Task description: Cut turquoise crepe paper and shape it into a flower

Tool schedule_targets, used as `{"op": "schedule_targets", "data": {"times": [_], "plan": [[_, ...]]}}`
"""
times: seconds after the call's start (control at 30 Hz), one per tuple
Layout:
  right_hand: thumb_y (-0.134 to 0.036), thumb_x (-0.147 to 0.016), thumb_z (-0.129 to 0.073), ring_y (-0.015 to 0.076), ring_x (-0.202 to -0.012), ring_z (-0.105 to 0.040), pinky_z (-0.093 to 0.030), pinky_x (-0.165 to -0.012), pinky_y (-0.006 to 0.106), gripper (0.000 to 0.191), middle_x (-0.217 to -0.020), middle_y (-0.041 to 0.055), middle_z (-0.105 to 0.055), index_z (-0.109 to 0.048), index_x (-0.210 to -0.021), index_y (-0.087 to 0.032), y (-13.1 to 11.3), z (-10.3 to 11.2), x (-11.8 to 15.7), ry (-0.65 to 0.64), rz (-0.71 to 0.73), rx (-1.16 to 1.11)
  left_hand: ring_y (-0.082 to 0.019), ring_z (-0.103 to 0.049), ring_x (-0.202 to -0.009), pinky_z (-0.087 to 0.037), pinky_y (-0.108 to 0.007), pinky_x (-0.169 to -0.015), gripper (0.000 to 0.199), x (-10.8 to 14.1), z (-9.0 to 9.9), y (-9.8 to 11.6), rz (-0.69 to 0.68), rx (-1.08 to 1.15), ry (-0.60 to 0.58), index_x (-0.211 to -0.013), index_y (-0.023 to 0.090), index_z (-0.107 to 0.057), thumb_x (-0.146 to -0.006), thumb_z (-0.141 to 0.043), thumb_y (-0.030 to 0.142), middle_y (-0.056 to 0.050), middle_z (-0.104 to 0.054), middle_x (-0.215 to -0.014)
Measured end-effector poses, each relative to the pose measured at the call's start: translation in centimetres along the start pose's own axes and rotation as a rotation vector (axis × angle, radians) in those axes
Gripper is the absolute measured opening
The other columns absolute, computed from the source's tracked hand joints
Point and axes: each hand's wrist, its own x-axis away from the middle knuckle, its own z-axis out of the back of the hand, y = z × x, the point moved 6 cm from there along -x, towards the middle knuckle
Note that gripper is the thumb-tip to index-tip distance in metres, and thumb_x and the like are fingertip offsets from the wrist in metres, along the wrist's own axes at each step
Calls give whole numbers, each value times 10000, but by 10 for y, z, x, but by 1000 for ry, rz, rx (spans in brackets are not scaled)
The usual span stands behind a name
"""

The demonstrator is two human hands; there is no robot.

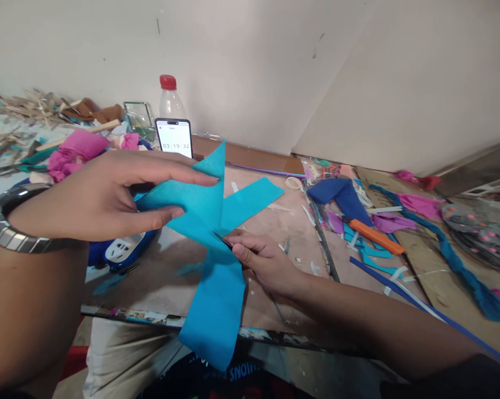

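Observation:
A bright blue sheet (223,299) is folded into crossing strips, one hanging over the table's front edge and another reaching to the right. My left hand (121,194) holds its upper left part between the thumb below and the fingers above; a watch with a metal band is on that wrist. My right hand (264,257) is closed round a small dark pointed tool (222,239). The tool's tip touches the blue sheet near where the strips cross. Most of the tool is hidden inside the right hand.
Behind the sheet stand a phone (174,137) showing a timer and a bottle with a red cap (168,82). An orange cutter (377,236), blue scraps and a long blue strip lie at right. A blue power socket (125,249) is beneath my left hand. Wood sticks and pink cloth lie at left.

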Motion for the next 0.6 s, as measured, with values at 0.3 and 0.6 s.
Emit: {"op": "schedule_targets", "data": {"times": [0.3,0.6], "plan": [[-616,-916,-647,203,-959,-621,-504,-804,330,449,-1058,84,-703,-804,-1049,-217,2,0,-1,-5,22,-20,-66,-650,-745,-497,-135,-560,435,1,0,-2,15,-24,16,-1342,244,-669,-912,-682,312,-6,-725,-1191],[-624,-932,-617,194,-905,-597,-477,-752,308,469,-993,78,-685,-794,-928,-190,-2,-2,-2,4,36,44,-159,-704,-1051,-583,-217,-818,454,3,-3,-4,30,-15,6,-1363,271,-658,-912,-688,318,-10,-706,-1278]]}}
